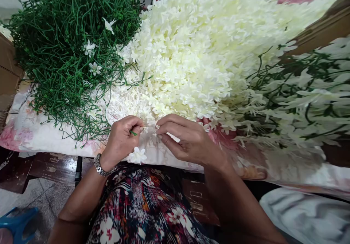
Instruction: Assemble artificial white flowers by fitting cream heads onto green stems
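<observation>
My left hand (125, 134) is closed in a pinch on a green artificial flower stem (133, 133), most of it hidden by the fingers. A thin pale strand sticks out from its fingertips toward the right. Just below that hand is a white artificial flower (137, 155); whether it joins the held stem I cannot tell. My right hand (188, 136) pinches a small whitish piece (157, 128), too small to name surely, close to the left fingertips. Behind both hands lie loose white stamens (125, 103) and a large heap of cream fabric blossoms (188, 54).
Green plastic stems (62, 51) are heaped at the left, with a few white flowers on top. Assembled white flowers on stems (306, 94) lie at the right by a cardboard box (325, 25). A floral cloth (60, 134) covers the table. A blue stool (19, 224) stands lower left.
</observation>
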Action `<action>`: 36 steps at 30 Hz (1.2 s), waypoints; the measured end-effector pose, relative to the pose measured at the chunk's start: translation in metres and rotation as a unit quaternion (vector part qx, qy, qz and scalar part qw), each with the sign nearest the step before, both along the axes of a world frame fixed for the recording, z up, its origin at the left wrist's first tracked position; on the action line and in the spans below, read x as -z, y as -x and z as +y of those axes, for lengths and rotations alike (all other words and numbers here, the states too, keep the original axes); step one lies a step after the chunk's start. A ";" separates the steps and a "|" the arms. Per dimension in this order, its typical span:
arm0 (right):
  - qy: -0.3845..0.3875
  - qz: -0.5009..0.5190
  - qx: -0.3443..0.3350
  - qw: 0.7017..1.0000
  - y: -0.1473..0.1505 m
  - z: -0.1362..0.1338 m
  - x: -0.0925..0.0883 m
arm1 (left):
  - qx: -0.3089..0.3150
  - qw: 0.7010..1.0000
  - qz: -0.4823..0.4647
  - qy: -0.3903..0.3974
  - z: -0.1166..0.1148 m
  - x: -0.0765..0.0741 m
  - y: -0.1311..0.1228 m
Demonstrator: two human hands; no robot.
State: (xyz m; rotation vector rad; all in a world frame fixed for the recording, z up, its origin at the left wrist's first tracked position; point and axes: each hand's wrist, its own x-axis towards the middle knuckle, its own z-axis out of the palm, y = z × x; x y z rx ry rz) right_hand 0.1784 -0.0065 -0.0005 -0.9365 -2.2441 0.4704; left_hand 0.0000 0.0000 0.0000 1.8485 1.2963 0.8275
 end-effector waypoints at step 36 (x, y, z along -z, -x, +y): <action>-0.043 -0.065 0.094 0.993 0.033 -0.029 -0.011 | 0.007 0.991 -0.064 -0.118 -0.033 0.004 0.008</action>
